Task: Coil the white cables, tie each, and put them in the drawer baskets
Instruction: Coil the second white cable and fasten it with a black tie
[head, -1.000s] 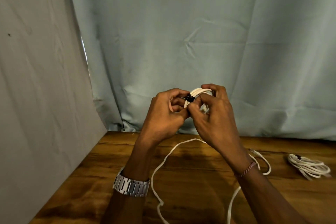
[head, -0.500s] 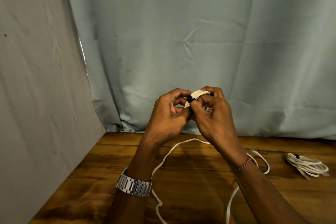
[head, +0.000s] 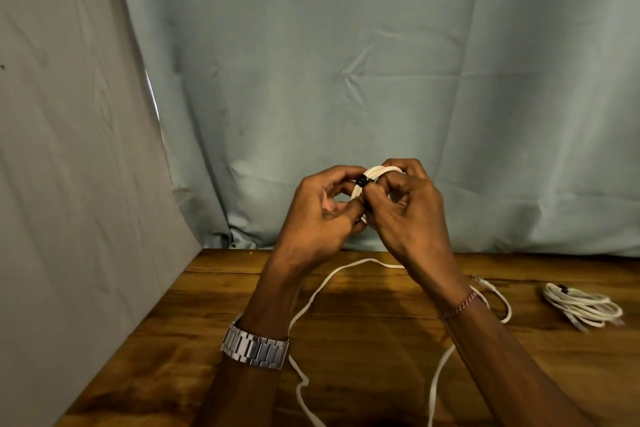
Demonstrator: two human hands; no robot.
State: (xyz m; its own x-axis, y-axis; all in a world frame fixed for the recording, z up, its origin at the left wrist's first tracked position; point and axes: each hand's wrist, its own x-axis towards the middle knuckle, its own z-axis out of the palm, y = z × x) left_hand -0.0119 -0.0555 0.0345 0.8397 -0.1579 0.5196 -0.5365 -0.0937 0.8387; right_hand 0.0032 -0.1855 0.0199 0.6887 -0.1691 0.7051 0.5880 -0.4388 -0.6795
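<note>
Mid-frame, above the desk (head: 346, 340), left hand (head: 322, 215) and right hand (head: 408, 215) both pinch the coiled cable (head: 382, 170) at its black tie (head: 363, 180). Grip essentially unchanged from a second ago; tying apparently unfinished. A tied coil (head: 585, 308) lies lower right.

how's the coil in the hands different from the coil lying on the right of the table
The held coil is up in the air, gripped by the left hand and right hand; the table coil lies flat on the wooden table, untouched. The held coil looks small and tight; the table coil looks looser and more stretched out. The held coil is mostly hidden by fingers, while the table coil is in full view. Both are white, each with a dark tie.
</note>
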